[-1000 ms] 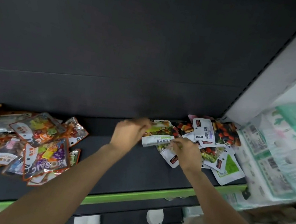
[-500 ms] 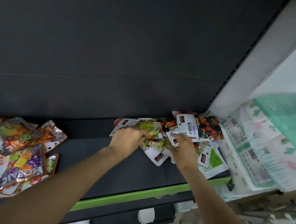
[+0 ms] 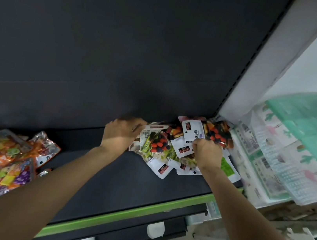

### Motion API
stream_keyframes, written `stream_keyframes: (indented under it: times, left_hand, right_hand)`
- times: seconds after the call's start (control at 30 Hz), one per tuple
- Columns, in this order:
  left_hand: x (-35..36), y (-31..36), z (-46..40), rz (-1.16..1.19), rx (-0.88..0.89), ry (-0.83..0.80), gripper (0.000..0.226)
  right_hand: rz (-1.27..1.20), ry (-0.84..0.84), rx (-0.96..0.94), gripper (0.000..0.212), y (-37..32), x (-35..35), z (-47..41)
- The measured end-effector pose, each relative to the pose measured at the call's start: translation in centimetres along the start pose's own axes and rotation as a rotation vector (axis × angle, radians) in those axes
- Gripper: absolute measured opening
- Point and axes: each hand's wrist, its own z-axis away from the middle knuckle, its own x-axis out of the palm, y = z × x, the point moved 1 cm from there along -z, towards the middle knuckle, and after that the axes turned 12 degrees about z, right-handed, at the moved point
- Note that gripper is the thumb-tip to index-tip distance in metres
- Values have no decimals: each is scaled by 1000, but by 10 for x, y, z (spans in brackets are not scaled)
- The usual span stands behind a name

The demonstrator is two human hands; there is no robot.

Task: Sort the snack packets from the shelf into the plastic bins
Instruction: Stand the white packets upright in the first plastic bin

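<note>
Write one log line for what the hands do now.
left hand: grips packets | right hand: grips packets | packet pile: on shelf

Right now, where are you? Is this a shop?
Probably a shop. A dark display shelf with a green front strip holds heaps of snack packets, and small price-tag holders clip on below. More wrapped goods are stacked alongside.

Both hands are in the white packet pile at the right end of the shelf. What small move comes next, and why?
Probably lift the gathered packets clear of the shelf. The left hand and right hand both curl on the white fruit-print packets, bunched between them at the back corner. No bin is in view, so the bundle likely has to come out first. The orange packets lie untouched to the left.
</note>
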Motion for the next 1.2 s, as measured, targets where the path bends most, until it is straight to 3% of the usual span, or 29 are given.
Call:
stream_keyframes:
  times: [0.07, 0.13, 0.3, 0.37, 0.47, 0.57, 0.73, 1.03, 1.2]
  left_hand:
    - [-6, 0, -2, 11, -11, 33, 16]
    - [-13, 2, -2, 12, -1, 53, 15]
    - [-38, 8, 3, 53, -55, 116, 14]
    - [-43, 11, 3, 43, -71, 94, 14]
    - [-44, 14, 0, 18, -73, 51, 14]
    - [-41, 16, -1, 11, -95, 51, 16]
    - [-42, 20, -2, 33, -140, 51, 16]
    - [-44, 23, -3, 48, -123, 35, 14]
    - [-35, 24, -8, 63, -98, -22, 13]
  right_hand:
    - [-3, 47, 11, 22, -2, -4, 1]
    - [-23, 202, -10, 32, 0, -12, -1]
    - [-183, 473, 32, 25, 5, -39, -4]
    - [-151, 507, 14, 33, 1, -43, -4]
    - [-32, 461, -54, 55, -5, -45, -3]
    - [19, 269, -124, 49, -4, -44, -3]
    - [50, 382, -128, 63, -2, -43, -5]
    - [-316, 469, -191, 33, -17, -64, -9]
    - [-271, 386, -118, 38, -25, -51, -4]
